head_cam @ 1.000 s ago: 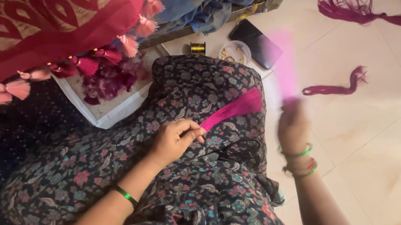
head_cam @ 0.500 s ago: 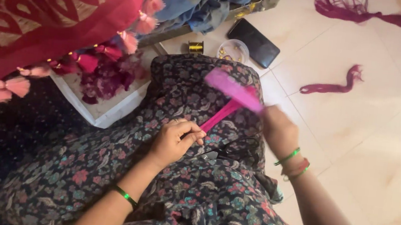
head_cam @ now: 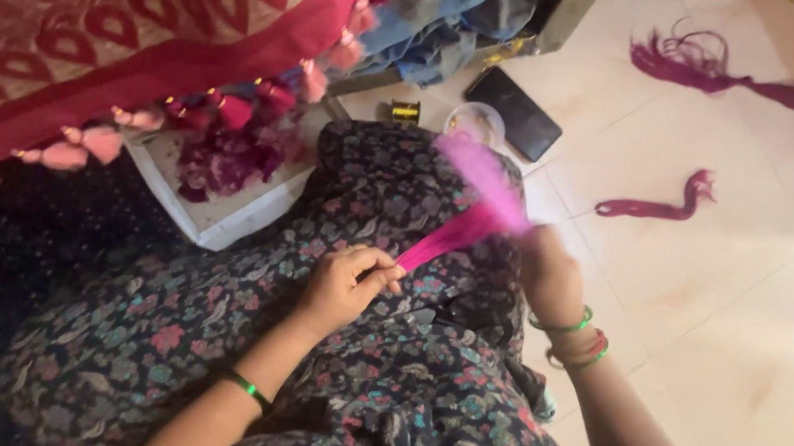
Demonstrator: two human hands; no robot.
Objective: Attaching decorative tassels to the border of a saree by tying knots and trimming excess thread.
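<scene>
Pink thread bundle (head_cam: 461,228) pinched by left hand (head_cam: 342,287) (right hand (head_cam: 547,275) blurred).

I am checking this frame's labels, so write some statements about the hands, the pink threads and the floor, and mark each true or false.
1. The left hand pinches one end of the pink thread bundle. True.
2. The right hand wears no bangles. False: green and red bangles circle its wrist.
3. A dark flat phone lies on the tiled floor. True.
4. The floor holds no loose thread. False: a curled magenta hank and a larger magenta bundle lie there.
5. The bundle's free end is sharp and still. False: it is blurred and fanned out.
</scene>
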